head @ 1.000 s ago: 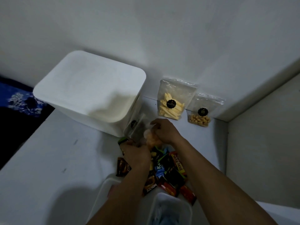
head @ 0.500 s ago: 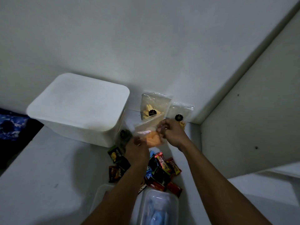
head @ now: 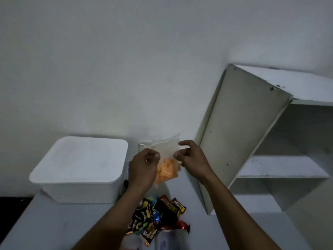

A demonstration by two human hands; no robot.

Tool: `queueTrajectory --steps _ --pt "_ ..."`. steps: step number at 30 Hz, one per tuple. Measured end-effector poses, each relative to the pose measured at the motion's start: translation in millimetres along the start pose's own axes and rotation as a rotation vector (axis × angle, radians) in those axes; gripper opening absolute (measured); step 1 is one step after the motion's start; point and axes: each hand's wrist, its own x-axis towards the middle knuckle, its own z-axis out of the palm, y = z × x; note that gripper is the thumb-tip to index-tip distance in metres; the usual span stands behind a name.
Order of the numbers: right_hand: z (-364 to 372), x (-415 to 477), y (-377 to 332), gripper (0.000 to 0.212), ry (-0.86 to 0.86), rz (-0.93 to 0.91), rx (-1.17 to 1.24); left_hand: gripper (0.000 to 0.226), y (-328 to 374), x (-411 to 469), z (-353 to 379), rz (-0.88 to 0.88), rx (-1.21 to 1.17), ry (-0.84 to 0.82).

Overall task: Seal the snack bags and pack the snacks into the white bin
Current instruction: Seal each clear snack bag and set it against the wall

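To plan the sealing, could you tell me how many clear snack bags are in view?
2: the orange-snack bag held by the left hand and right hand; another clear bag edge behind it. More may be hidden.

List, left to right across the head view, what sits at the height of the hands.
white bin → left hand → clear bag of orange snacks → right hand → white shelf unit

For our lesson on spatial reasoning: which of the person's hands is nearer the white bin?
Left. The left hand pinches the snack bag just beside the white bin; the right hand pinches the bag's far side.
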Motion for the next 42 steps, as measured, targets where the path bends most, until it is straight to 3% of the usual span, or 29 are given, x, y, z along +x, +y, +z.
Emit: queueTrajectory --steps 4,8,11,13,16,20,22,25,30,37,42 --pt "12.5 -33.9 -43.2 0.045 0.199 -0.067 -0.077 0.013 41.4 -20.1 -19.8 0.212 0.127 0.097" --pt "17.9 -62.1 -85.8 0.072 0.141 -0.067 0.014 0.019 70.5 -39.6 -31.5 0.399 0.157 0.080" --pt "12.0 -75.3 -105.8 0.052 0.130 -0.097 0.044 0.021 80.2 -46.8 -38.9 0.472 0.146 0.045" --pt "8.0 -80.1 -112.7 0.032 0.177 -0.146 0.000 0.023 83.1 -49.1 -43.2 0.491 0.119 -0.022" --pt "0.5 -85.9 -120.3 0.030 0.200 -0.180 -0.033 0.023 88.7 -51.3 -50.7 0.516 0.029 -0.081" --pt "-11.9 -89.9 -134.6 0.028 0.064 -0.157 0.021 0.019 109.5 -29.3 -67.5 0.371 -0.155 0.116" --pt "-18.9 -89.8 -142.7 0.027 -0.010 -0.155 0.042 0.028 120.9 -12.0 -75.8 0.307 -0.238 0.009" --pt "-29.9 -87.6 -155.2 0.029 -0.074 -0.185 0.047 0.009 138.4 -0.7 -83.7 0.292 -0.284 -0.162" --pt "-42.2 -80.5 -169.3 0.021 -0.066 -0.369 -0.030 0.009 155.8 3.0 -84.3 0.315 -0.342 -0.120" --pt "-54.3 -65.9 -177.0 0.009 -0.004 -0.480 -0.230 0.008 170.2 3.5 -85.1 0.332 -0.326 -0.225" --pt "-51.0 -63.4 -178.7 0.014 -0.091 -0.438 -0.084 0.014 172.2 14.8 -85.1 0.445 -0.102 -0.092"
